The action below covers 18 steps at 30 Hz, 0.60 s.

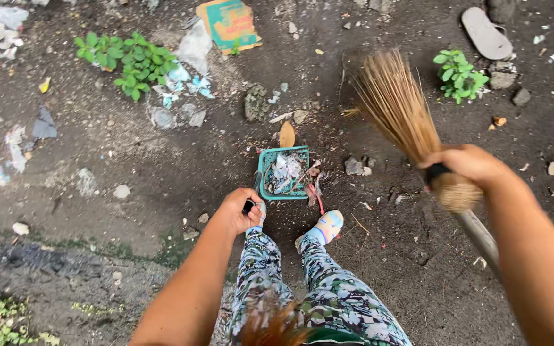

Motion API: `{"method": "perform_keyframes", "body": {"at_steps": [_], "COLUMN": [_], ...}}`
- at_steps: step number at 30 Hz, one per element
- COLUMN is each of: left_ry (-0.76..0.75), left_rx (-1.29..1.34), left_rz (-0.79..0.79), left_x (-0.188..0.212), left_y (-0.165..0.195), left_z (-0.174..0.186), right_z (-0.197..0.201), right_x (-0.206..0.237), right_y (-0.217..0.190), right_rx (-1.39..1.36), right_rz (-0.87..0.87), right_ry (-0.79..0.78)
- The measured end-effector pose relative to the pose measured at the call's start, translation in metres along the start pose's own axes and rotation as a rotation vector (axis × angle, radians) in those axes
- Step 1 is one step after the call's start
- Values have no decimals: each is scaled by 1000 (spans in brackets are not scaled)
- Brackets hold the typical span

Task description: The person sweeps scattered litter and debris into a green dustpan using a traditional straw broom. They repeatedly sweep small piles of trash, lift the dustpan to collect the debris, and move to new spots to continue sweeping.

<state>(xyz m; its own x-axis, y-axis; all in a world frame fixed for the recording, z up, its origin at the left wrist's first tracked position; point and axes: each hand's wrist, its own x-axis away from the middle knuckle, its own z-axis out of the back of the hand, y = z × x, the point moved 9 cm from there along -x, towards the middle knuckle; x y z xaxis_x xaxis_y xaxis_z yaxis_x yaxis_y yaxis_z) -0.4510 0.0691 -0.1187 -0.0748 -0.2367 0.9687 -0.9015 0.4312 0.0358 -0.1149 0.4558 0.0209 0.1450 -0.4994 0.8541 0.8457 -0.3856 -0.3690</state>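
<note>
From the head camera I see my left hand (240, 211) clenched around the dark handle of a teal dustpan (283, 173), which rests on the dirt ground (161, 160) just ahead of my feet and holds crumpled scraps. My right hand (466, 163) grips a straw broom (399, 112) where its bristles meet the metal pole, its fan raised above the soil. A flat rectangular orange-and-teal printed card (229, 24) lies at the top, near pale plastic wrappers (187, 83) and a green weed (126, 59); a grey sandal (486, 33) lies at the upper right.
</note>
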Motion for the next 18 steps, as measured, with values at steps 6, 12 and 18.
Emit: {"method": "perform_keyframes", "body": {"at_steps": [6,12,18], "left_ry": [-46,-64,-146], "left_rx": [225,363,502], "left_rz": [-78,-112,4], "left_x": [3,16,48], "left_y": [19,34,31], "left_z": [22,51,106], "right_z": [-157,-76,-110], "right_x": [77,168,131], "right_y": [9,40,22], "right_rx": [12,-226,-264], "right_rz": [34,-178,-56], "right_ry": [-427,-115,19]}}
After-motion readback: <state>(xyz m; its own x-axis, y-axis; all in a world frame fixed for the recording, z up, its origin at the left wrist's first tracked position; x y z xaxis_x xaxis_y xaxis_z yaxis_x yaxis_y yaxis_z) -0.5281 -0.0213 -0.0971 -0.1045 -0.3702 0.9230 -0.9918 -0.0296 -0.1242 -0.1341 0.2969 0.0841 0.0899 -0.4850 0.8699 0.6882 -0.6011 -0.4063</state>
